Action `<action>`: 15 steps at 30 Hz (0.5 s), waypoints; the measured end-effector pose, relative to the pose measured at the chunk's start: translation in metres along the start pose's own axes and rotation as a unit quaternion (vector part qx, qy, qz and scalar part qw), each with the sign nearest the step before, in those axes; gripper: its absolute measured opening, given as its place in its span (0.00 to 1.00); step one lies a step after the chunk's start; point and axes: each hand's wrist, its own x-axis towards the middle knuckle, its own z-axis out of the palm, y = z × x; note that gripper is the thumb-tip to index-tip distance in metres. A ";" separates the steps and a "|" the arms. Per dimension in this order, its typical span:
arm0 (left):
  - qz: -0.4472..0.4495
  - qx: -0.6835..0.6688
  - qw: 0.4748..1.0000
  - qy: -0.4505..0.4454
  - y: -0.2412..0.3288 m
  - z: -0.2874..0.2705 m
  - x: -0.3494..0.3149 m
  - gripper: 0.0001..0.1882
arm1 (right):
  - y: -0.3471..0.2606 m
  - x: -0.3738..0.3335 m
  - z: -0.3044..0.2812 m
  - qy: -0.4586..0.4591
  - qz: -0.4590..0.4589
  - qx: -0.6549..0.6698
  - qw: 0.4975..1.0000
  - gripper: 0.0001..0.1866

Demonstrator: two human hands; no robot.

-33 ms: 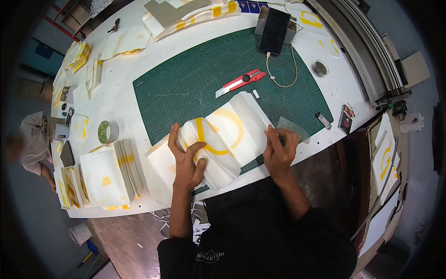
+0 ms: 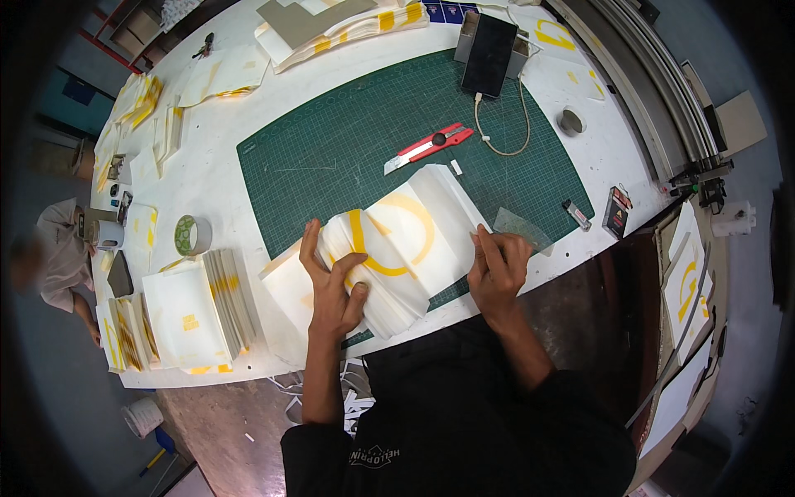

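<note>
A bundle of folded white paper sheets (image 2: pixel 431 217) with yellow curved print lies fanned out at the near edge of the green cutting mat (image 2: pixel 331 157). My left hand (image 2: pixel 334 286) grips the bundle's left part, its thumb and index finger on the pleated edges and the other fingers stretched along the side. At the right corner of the paper, my right hand (image 2: pixel 499 267) is closed in a pinch on the edge. Beyond the bundle rests a red utility knife (image 2: pixel 431 147) with its blade out. Beside my right hand is a clear plastic piece (image 2: pixel 522 229).
A black phone (image 2: pixel 490 56) leans on a stand with a cable. On the right are a small cup (image 2: pixel 571 121), a lighter (image 2: pixel 576 214) and a small box (image 2: pixel 617 212). Stacked printed papers (image 2: pixel 195 311) and a tape roll (image 2: pixel 192 235) stand left. Another person (image 2: pixel 62 257) is far left.
My right hand has shifted very slightly left and down. My left hand and the paper bundle look unmoved.
</note>
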 end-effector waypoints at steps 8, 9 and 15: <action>0.004 0.000 1.000 -0.002 0.001 -0.001 0.001 0.18 | 0.001 0.009 0.001 0.001 0.016 -0.020 1.000 0.05; 0.004 0.000 1.000 0.000 0.000 -0.001 0.000 0.18 | -0.007 0.015 -0.004 -0.002 0.000 -0.021 1.000 0.04; 0.008 -0.001 1.000 -0.006 0.000 0.000 0.002 0.19 | -0.021 0.000 -0.005 -0.134 0.105 0.276 0.946 0.08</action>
